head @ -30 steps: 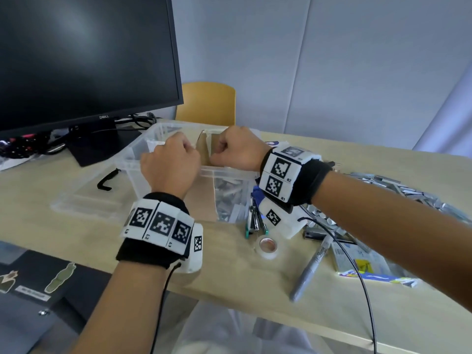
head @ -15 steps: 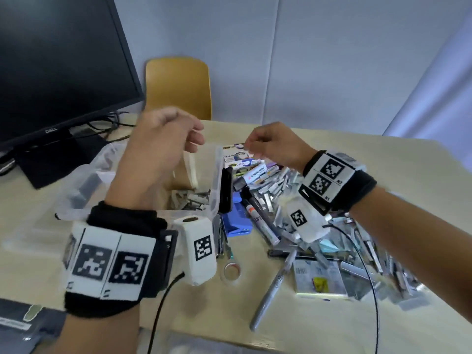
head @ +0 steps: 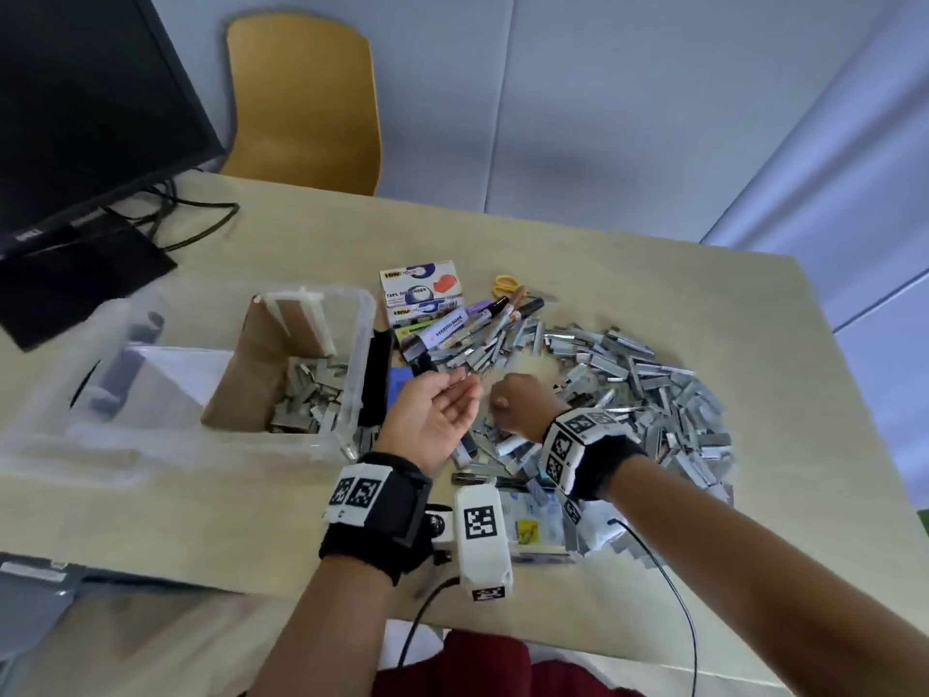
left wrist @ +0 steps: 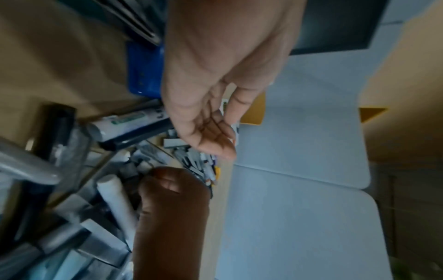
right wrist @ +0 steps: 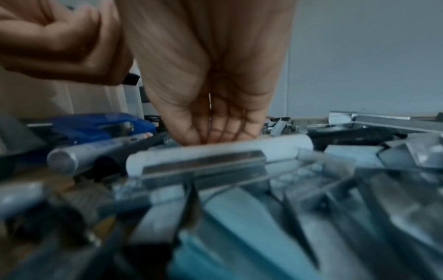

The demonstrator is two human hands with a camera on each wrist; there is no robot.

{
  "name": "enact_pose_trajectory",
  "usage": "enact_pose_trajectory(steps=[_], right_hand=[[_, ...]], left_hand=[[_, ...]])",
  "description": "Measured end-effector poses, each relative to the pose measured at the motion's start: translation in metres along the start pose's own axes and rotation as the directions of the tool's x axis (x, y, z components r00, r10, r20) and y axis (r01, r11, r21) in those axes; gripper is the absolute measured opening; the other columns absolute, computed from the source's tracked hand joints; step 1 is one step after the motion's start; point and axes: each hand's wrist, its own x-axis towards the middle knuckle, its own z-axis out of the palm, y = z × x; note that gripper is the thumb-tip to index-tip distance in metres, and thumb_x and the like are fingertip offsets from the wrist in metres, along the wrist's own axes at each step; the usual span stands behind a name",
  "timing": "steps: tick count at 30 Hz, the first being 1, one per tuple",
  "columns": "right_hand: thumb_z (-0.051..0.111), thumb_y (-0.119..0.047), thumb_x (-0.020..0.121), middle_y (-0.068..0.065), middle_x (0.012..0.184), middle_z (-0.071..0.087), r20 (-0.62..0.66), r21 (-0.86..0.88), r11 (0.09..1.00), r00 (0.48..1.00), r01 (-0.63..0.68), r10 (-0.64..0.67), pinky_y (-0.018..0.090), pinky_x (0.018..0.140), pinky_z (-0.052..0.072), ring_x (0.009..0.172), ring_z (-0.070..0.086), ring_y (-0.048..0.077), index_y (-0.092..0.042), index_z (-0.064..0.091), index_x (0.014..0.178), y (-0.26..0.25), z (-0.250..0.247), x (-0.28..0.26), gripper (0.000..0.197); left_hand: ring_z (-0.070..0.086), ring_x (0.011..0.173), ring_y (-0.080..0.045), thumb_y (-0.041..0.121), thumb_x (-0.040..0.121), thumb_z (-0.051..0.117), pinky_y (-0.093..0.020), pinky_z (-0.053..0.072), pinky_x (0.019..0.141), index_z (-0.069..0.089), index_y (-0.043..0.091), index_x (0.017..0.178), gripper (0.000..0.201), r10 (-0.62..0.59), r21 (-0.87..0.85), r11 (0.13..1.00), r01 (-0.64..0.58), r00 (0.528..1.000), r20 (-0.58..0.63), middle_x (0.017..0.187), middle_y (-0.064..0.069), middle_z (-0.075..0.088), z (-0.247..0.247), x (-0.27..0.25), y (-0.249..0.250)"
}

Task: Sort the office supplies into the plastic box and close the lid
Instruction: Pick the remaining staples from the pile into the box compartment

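Observation:
The clear plastic box (head: 361, 339) stands open at the left, with a cardboard divider (head: 254, 364) and some staple strips (head: 311, 394) in its right compartment. A large pile of staple strips (head: 643, 389) covers the table to the right. My left hand (head: 435, 412) (left wrist: 210, 94) hovers palm up just right of the box, fingers relaxed and empty. My right hand (head: 515, 404) (right wrist: 210, 113) reaches down into the near-left edge of the pile. Its fingertips are hidden behind a white stick (right wrist: 215, 149), so a hold cannot be made out.
Markers (head: 482, 314), tape dispenser boxes (head: 420, 286) and yellow-handled scissors (head: 507, 284) lie behind the hands. A black stapler (head: 377, 379) and a blue item (head: 399, 382) sit against the box. The clear lid (head: 75, 445) lies under the box. Monitor (head: 85, 103) and chair (head: 301, 103) stand behind.
Both hands left the divider at the box and moved right to the staple pile. The left hand turned palm up; the right hand dropped into the pile.

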Motion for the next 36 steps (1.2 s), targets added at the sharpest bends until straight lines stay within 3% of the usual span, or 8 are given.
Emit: enact_pose_trajectory(steps=[4,9,13,18,24,29,32,36], right_hand=[[0.053,-0.01,0.086,0.016,0.109,0.059,-0.036,0.045,0.999,0.999,-0.005,0.007,0.031,0.084,0.043,0.103,0.056,0.029,0.0,0.061,0.101,0.002,0.008,0.0,0.02],[0.061,-0.011,0.08,0.008,0.091,0.066,-0.202,0.347,0.936,0.979,0.065,0.007,0.029,0.082,0.049,0.085,0.057,0.017,-0.006,0.067,0.091,-0.009,-0.008,-0.007,0.014],[0.065,-0.008,0.079,-0.001,0.08,0.06,-0.205,0.496,0.848,0.974,0.186,-0.093,0.011,0.065,0.042,0.074,0.053,0.01,-0.01,0.067,0.087,-0.028,-0.022,-0.02,0.009],[0.061,-0.007,0.082,0.007,0.094,0.068,-0.297,0.457,0.867,0.953,0.198,-0.061,0.022,0.082,0.045,0.081,0.055,0.011,-0.005,0.07,0.097,-0.014,-0.023,-0.009,0.017],[0.054,-0.006,0.086,0.004,0.127,0.05,0.031,0.018,0.98,0.979,0.199,-0.199,0.039,0.102,0.039,0.122,0.041,0.025,-0.017,0.059,0.119,0.002,-0.001,0.005,0.035],[0.047,-0.013,0.09,0.007,0.113,0.058,0.023,-0.163,0.967,0.98,0.198,-0.197,0.036,0.09,0.038,0.113,0.046,0.027,-0.012,0.059,0.111,0.003,0.0,0.005,0.024],[0.049,-0.013,0.088,0.009,0.104,0.062,-0.004,-0.083,0.989,0.992,0.123,-0.124,0.036,0.089,0.04,0.104,0.052,0.028,-0.008,0.062,0.101,0.011,0.003,0.001,0.018],[0.053,-0.008,0.085,0.007,0.088,0.059,-0.181,0.21,0.971,0.981,0.112,-0.074,0.026,0.074,0.039,0.084,0.053,0.022,-0.003,0.064,0.095,0.011,-0.008,-0.012,0.015]], left_hand=[[0.06,0.084,-0.024,0.006,0.098,0.037,-0.028,0.047,0.08,0.054,0.0,0.089,0.02,0.005,-0.086,0.996,-0.012,0.996,-0.088,0.093,-0.018,0.061,-0.022,0.01,-0.007],[0.06,0.089,-0.025,0.014,0.1,0.037,-0.033,0.046,0.088,0.057,-0.002,0.09,0.028,-0.031,-0.086,0.996,0.02,0.99,-0.135,0.094,-0.016,0.061,-0.027,0.025,-0.014],[0.06,0.072,-0.021,0.021,0.102,0.033,-0.032,0.049,0.077,0.055,-0.001,0.086,0.035,-0.051,-0.171,0.985,0.028,0.99,-0.135,0.075,-0.014,0.065,-0.019,0.03,-0.02],[0.048,0.037,-0.01,0.026,0.101,0.036,-0.014,0.038,0.037,0.05,0.007,0.069,0.039,-0.076,-0.107,0.993,0.054,0.973,-0.217,0.043,-0.002,0.053,-0.017,0.038,-0.024],[0.034,0.027,-0.006,0.026,0.099,0.039,-0.01,0.024,0.031,0.044,0.012,0.064,0.038,-0.051,-0.06,0.998,0.037,0.969,-0.243,0.034,0.006,0.033,-0.023,0.041,-0.025],[0.047,0.032,-0.008,0.021,0.099,0.039,-0.011,0.034,0.033,0.049,0.008,0.069,0.035,0.005,-0.039,0.999,-0.017,0.958,-0.288,0.037,0.003,0.043,-0.021,0.044,-0.027],[0.061,0.051,-0.016,0.017,0.1,0.039,-0.012,0.045,0.039,0.05,0.005,0.071,0.033,0.022,-0.081,0.996,-0.047,0.957,-0.289,0.046,-0.002,0.052,-0.02,0.045,-0.028],[0.059,0.077,-0.023,0.014,0.1,0.038,-0.026,0.056,0.073,0.052,0.002,0.078,0.029,0.065,-0.125,0.987,-0.097,0.969,-0.239,0.075,-0.011,0.053,-0.012,0.043,-0.029]])
